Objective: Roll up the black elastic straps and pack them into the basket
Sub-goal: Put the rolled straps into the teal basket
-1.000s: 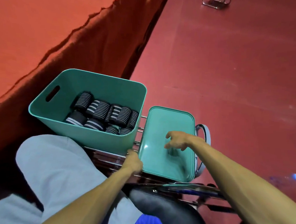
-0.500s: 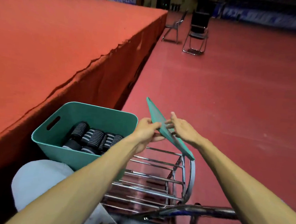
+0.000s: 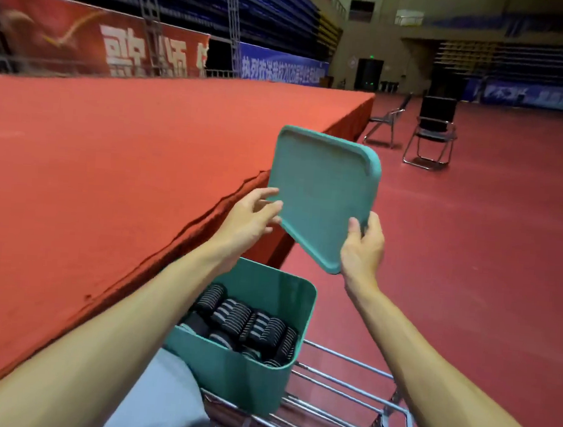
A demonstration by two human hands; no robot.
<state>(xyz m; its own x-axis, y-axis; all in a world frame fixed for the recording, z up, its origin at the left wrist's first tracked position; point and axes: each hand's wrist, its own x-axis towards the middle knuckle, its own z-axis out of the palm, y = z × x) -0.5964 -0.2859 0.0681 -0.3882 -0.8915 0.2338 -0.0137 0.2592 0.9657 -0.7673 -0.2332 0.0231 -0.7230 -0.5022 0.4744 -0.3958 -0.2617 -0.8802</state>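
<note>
Holding the flat teal plastic lid (image 3: 321,196) tilted above the teal plastic basket (image 3: 239,373), we are pinching its edges with our left hand (image 3: 253,218) and right hand (image 3: 362,249), likely to cover the rolled black elastic straps (image 3: 249,321) packed inside.

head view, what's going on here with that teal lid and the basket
A person holds a flat teal plastic lid up in the air with both hands: the left hand at its left edge, the right hand gripping its lower right edge. Below it, a teal plastic basket sits open on a metal wire rack, packed with rolled black elastic straps. The lid is not yet on.
</note>
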